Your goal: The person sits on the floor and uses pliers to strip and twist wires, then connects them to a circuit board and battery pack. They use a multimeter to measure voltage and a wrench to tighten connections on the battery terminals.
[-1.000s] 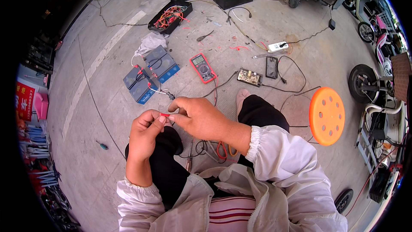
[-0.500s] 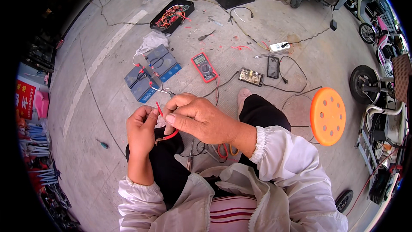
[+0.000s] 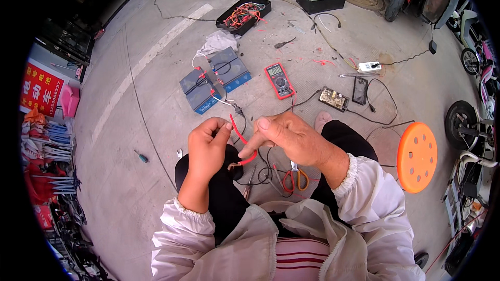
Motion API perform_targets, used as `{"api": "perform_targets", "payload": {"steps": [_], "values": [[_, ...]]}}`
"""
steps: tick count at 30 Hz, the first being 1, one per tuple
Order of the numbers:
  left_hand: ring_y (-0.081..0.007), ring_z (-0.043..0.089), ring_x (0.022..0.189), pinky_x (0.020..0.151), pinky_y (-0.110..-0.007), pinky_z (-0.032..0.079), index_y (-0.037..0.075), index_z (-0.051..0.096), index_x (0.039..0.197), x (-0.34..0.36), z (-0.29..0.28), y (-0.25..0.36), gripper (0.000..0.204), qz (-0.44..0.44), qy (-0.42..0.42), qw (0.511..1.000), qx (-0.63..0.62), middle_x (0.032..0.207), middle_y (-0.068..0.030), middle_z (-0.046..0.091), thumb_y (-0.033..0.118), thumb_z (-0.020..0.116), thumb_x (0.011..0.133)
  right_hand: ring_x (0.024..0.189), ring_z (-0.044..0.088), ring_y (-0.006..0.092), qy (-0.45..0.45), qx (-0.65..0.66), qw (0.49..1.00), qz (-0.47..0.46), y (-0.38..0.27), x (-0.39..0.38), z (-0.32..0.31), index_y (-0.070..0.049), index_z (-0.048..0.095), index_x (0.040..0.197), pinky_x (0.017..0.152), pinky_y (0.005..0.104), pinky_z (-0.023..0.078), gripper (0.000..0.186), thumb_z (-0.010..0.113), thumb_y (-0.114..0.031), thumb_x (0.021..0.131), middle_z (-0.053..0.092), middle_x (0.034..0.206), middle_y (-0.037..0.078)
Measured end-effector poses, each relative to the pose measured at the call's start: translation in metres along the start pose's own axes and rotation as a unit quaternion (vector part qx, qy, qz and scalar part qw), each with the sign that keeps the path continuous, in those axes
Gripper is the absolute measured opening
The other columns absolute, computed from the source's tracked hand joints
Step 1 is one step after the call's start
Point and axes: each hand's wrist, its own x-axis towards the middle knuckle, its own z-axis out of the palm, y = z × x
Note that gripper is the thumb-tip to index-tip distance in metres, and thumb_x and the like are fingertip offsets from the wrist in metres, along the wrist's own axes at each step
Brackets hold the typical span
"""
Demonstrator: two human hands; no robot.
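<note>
You've got one view only: head cam, worn up top, looking steeply down past your chest at your left hand [image 3: 205, 148] and right hand [image 3: 291, 138], both close to the lens. Wide fisheye, so the concrete floor [image 3: 156, 62] curves away ahead and edges bend near the rim.

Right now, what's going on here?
A person crouched on a concrete floor is working a short red wire with both bare hands. The left hand pinches it near the upper end; the right hand bends the curved lower part with its fingertips. Ahead of them sit two grey-blue batteries with leads attached, and a red multimeter. Orange-handled pliers lie by the knees, and an orange stool stands to the right.
</note>
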Motion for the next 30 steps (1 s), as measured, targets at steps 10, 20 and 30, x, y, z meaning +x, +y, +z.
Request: {"api": "perform_targets", "payload": {"steps": [10,20,30], "values": [[-0.0143,0.054,0.062,0.059,-0.029,0.043,0.001,0.065,0.084,-0.014,-0.006,0.013,0.011,0.068,-0.195,0.978,-0.012,0.067,-0.0061,0.059,0.012,0.068,0.087,0.068,0.047,0.0165,0.076,0.010,0.995,0.057,0.008,0.005,0.003,0.001,0.065,0.116,0.067,0.0329,0.041,0.068,0.026,-0.053,0.104,0.051,0.068,0.003],[-0.0082,0.050,0.066,0.060,-0.025,0.041,0.000,0.065,0.084,-0.012,-0.011,0.014,0.011,0.070,-0.149,0.984,-0.060,0.070,-0.0011,0.058,0.010,0.068,0.087,0.059,0.043,0.0127,0.068,-0.064,0.991,0.095,0.032,0.006,0.011,0.002,0.068,0.112,0.059,0.0311,0.039,0.078,0.022,-0.061,0.101,0.050,0.060,0.003],[-0.0074,0.052,0.066,0.060,-0.024,0.042,-0.001,0.065,0.084,-0.009,-0.015,0.011,0.011,0.039,-0.096,0.990,-0.096,0.072,-0.0005,0.060,0.009,0.065,0.090,0.054,0.042,0.0138,-0.007,-0.157,0.971,0.178,0.026,0.005,0.011,0.000,0.071,0.091,0.058,0.0321,0.040,0.078,0.019,-0.057,0.102,0.038,0.053,0.003]]}}
